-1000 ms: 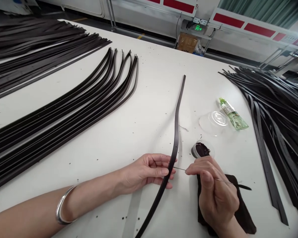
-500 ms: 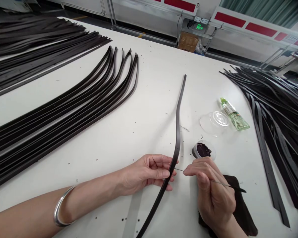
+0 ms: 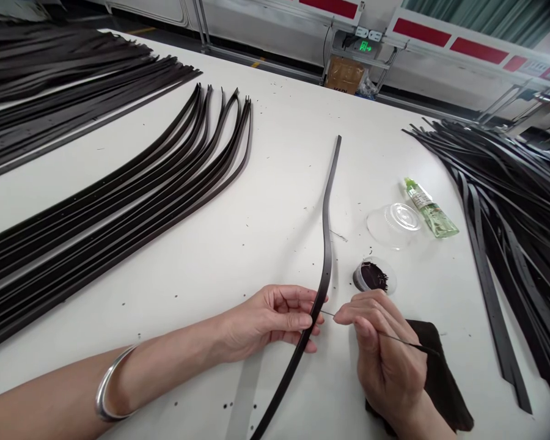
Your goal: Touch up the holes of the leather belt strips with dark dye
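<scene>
**Q:** Left hand [image 3: 268, 321]?
**A:** Closed on the strap [image 3: 326, 260], thumb and fingers pinching it from either side. Silver bangle [image 3: 112, 384] on the left wrist.

**Q:** Strap position?
**A:** Single length, bowed in a shallow S, with small punched holes along the section above the left hand. Upper end out over the table [image 3: 275, 183], lower end running past the bottom of the view.

**Q:** Right hand [image 3: 387, 360]?
**A:** Closed as well, fingers and thumb pinching a thin metal pick [image 3: 394, 336]. Dark end of the pick pointing away to the right, over a dark cloth [image 3: 442, 373], with the hand just above the cloth.

**Q:** Pick tip?
**A:** At the strap's edge, next to the left fingertips. Contact too fine to confirm.

**Q:** Items near the right hand?
**A:** Small cup of dark paste [image 3: 369, 276] just above the hand. Farther out, a clear lid [image 3: 393, 225], with a green bottle [image 3: 431, 215] lying just beside it.

**Q:** Remainder of the table?
**A:** Curved row of similar straps [image 3: 119, 208] on the left, flat stack [image 3: 64, 73] beyond that row, loose heap [image 3: 499, 201] along the right side.
</scene>
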`<state>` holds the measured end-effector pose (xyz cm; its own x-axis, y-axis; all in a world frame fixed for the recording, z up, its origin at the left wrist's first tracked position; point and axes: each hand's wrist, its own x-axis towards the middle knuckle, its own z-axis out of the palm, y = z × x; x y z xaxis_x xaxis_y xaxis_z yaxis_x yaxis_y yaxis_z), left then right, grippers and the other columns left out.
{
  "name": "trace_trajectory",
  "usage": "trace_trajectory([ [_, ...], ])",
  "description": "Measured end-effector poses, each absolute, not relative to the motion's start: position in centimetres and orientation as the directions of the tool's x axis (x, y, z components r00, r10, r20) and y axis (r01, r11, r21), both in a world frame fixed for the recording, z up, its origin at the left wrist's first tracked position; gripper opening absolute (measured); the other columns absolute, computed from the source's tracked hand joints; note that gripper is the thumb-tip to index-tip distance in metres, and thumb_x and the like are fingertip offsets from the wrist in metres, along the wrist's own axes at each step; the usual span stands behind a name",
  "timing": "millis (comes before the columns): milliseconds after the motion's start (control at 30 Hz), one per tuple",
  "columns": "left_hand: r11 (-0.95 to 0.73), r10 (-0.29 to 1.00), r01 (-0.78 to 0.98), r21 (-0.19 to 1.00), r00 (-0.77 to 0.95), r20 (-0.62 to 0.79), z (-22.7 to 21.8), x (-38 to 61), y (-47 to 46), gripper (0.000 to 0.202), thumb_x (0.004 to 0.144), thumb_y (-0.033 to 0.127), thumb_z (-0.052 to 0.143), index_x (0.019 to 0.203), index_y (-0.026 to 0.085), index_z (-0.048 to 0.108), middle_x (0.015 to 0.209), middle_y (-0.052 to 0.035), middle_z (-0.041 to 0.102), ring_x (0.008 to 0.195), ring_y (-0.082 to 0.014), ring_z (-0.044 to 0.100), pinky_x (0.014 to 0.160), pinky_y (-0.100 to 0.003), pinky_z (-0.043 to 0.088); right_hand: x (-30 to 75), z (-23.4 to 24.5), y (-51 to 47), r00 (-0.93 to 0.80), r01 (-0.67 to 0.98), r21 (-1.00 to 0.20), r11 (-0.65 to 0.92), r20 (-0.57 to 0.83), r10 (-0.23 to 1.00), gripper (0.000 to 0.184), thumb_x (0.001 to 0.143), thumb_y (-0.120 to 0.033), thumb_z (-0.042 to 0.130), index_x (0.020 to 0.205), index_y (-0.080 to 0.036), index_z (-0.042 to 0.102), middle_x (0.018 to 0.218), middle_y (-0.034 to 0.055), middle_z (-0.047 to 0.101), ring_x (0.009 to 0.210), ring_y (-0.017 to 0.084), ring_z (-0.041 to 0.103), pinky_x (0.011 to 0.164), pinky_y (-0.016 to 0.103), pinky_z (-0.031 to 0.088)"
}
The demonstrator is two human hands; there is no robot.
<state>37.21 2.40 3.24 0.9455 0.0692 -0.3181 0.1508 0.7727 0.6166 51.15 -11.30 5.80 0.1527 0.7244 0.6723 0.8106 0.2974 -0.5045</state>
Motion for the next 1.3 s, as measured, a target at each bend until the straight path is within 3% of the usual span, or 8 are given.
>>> trace_trajectory([
  [433, 0.774, 0.059, 0.156, 0.614, 0.947, -0.316, 3.2, 37.1, 2.4, 0.024, 0.085, 0.009, 0.065, 0.107, 0.016, 0.068, 0.094, -0.0059, 0.064, 0.087, -0.0162, 0.06, 0.08, -0.037, 0.057, 50.9, 5.8, -11.1, 0.108, 0.824, -0.462, 0.327, 0.696, 0.71, 0.026, 0.084, 0.007, 0.042, 0.095, -0.014, 0.054, 0.076, 0.0058, 0.064, 0.072, 0.016, 0.055, 0.064, 0.034, 0.047],
  [1133, 0.759, 0.059, 0.165, 0.63, 0.946, -0.319, 3.3, 37.2, 2.4, 0.027, 0.087, 0.009, 0.063, 0.112, 0.016, 0.068, 0.093, -0.0056, 0.064, 0.087, -0.0157, 0.06, 0.081, -0.037, 0.057, 51.1, 5.6, -11.5, 0.128, 0.773, -0.543, 0.326, 0.638, 0.76, 0.026, 0.088, 0.003, 0.039, 0.096, -0.015, 0.055, 0.075, 0.005, 0.065, 0.071, 0.016, 0.056, 0.062, 0.034, 0.046],
  [1233, 0.768, 0.069, 0.158, 0.621, 0.943, -0.325, 3.2, 37.1, 2.4, 0.024, 0.086, 0.008, 0.064, 0.109, 0.016, 0.068, 0.094, -0.0061, 0.065, 0.087, -0.0158, 0.06, 0.081, -0.038, 0.057, 51.3, 5.1, -12.2, 0.224, 0.711, -0.636, 0.301, 0.61, 0.76, 0.026, 0.093, -0.005, 0.036, 0.098, -0.017, 0.059, 0.081, 0.0056, 0.068, 0.07, 0.017, 0.061, 0.06, 0.034, 0.049],
  [1300, 0.779, 0.074, 0.154, 0.608, 0.94, -0.332, 3.1, 37.0, 2.4, 0.024, 0.086, 0.008, 0.065, 0.109, 0.015, 0.068, 0.097, -0.0072, 0.066, 0.086, -0.0158, 0.062, 0.082, -0.038, 0.057, 51.2, 4.7, -12.6, 0.384, 0.648, -0.704, 0.291, 0.632, 0.673, 0.028, 0.098, -0.014, 0.033, 0.103, -0.018, 0.06, 0.088, 0.007, 0.069, 0.071, 0.018, 0.065, 0.061, 0.035, 0.053],
])
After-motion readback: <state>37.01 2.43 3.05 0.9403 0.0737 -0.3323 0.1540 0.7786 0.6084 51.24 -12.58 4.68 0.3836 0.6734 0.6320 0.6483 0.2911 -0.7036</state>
